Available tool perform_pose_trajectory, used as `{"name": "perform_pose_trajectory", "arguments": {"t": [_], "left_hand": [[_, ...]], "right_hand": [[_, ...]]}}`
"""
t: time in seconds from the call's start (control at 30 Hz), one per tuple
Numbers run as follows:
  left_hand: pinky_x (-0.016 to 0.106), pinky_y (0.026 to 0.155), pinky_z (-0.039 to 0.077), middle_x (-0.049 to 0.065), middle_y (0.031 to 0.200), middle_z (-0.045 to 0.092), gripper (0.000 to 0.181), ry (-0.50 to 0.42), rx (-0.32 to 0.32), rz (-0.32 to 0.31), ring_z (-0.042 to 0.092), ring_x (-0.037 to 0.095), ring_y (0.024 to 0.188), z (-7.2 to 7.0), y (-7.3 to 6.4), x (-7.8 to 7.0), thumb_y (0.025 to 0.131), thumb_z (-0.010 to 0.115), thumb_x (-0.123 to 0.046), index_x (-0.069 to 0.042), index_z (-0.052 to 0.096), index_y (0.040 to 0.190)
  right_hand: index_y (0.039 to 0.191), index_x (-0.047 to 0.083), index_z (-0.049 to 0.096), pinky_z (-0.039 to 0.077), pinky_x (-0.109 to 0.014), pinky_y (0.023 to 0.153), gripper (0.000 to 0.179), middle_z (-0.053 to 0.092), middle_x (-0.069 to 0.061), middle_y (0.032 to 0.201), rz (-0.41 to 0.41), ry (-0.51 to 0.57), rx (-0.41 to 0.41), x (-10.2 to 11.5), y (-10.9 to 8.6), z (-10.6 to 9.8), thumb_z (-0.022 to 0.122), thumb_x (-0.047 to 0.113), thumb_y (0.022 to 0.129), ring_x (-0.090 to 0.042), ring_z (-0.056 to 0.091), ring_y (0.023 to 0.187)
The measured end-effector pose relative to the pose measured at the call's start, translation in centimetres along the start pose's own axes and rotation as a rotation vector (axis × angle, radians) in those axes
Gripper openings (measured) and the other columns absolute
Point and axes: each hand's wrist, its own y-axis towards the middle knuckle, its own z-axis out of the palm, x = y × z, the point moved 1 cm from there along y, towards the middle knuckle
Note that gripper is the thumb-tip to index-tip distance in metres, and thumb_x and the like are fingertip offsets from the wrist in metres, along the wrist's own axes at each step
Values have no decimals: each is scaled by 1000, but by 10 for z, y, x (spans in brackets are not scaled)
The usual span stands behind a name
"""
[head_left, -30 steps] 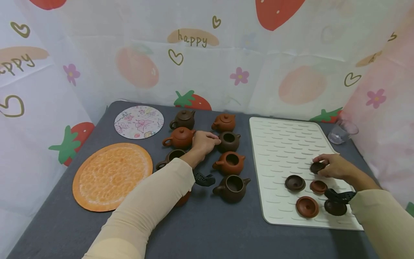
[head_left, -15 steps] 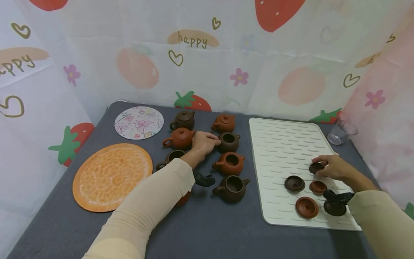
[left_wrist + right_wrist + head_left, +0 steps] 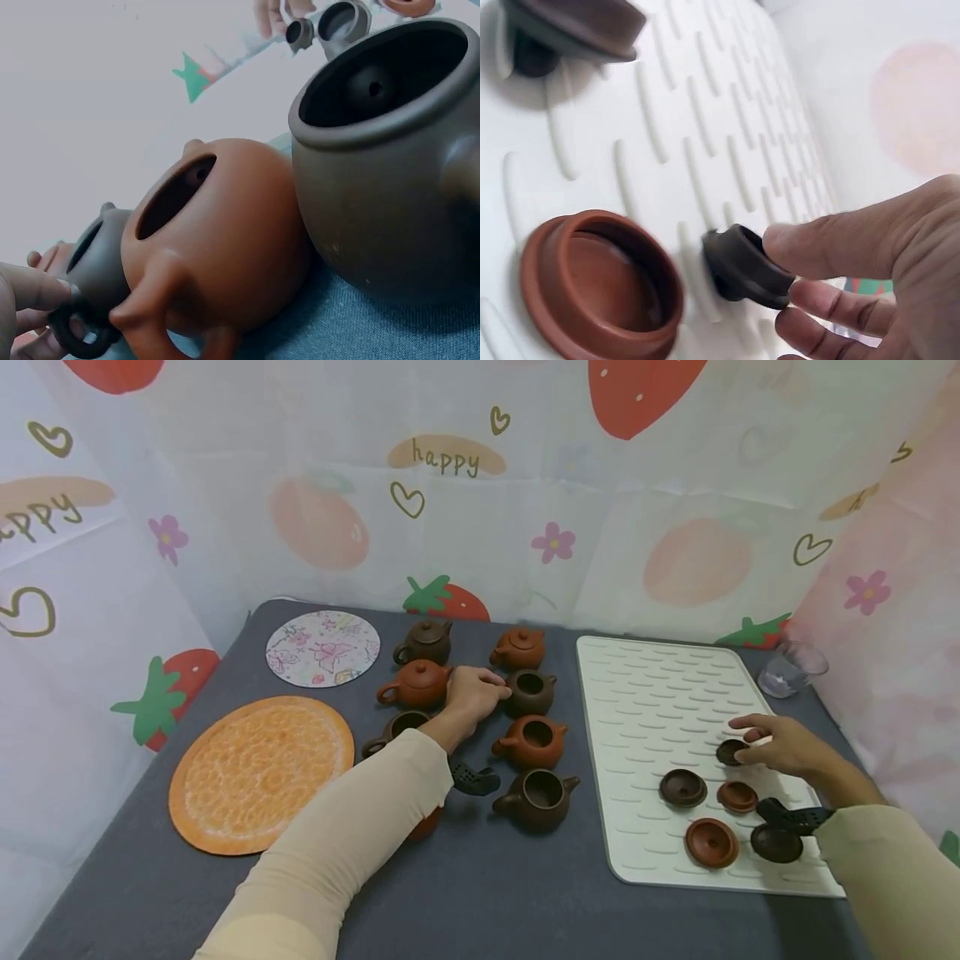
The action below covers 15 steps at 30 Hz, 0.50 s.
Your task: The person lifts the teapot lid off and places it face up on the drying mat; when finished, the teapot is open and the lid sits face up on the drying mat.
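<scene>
My left hand (image 3: pixel 472 700) pinches the handle (image 3: pixel 81 341) of a dark brown teapot (image 3: pixel 531 702) without a lid, second from the back in the right-hand row. My right hand (image 3: pixel 793 750) is over the white ridged mat (image 3: pixel 648 693). Its thumb (image 3: pixel 802 244) touches the rim of a small dark lid (image 3: pixel 742 262), which lies knob down. The other fingers are spread apart past the lid's far edge. Beside it lies a small reddish-brown lid (image 3: pixel 604 277), hollow side up. More lids, dark (image 3: pixel 683 787) and reddish (image 3: pixel 712 842), lie close by.
Lidless teapots, orange (image 3: pixel 534 741) and brown (image 3: pixel 538 800), stand nearer me. Lidded ones (image 3: pixel 518 647) stand at the back, with another row (image 3: pixel 417 685) on the left. Two round mats, orange (image 3: pixel 258 777) and floral (image 3: pixel 322 647), lie left. A clear cup (image 3: pixel 787 672) is back right.
My right fingers have loosened and lifted off the small dark lid, while the thumb stays at it. The left hand keeps its hold on the teapot handle.
</scene>
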Motion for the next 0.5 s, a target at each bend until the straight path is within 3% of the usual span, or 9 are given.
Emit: {"name": "perform_pose_trajectory", "arguments": {"t": [0.23,0.5], "left_hand": [[36,65,46,5,104,60,8,-41,1,50,54,24,87,-7,-5,-13,86,73,-15,-11,74,92],[35,66,49,5,94,64,9,-106,28,119,59,22,80,-25,-15,-35,88,72,-16,-10,73,96]], "right_hand": [[135,-13,43,47,-43,73,59,50,-35,118,0,34,-20,6,-8,-9,67,18,91,-40,54,100],[140,-8,39,47,-39,74,60,49,-32,123,-27,143,-53,16,-12,-15,63,25,96,-26,59,97]]}}
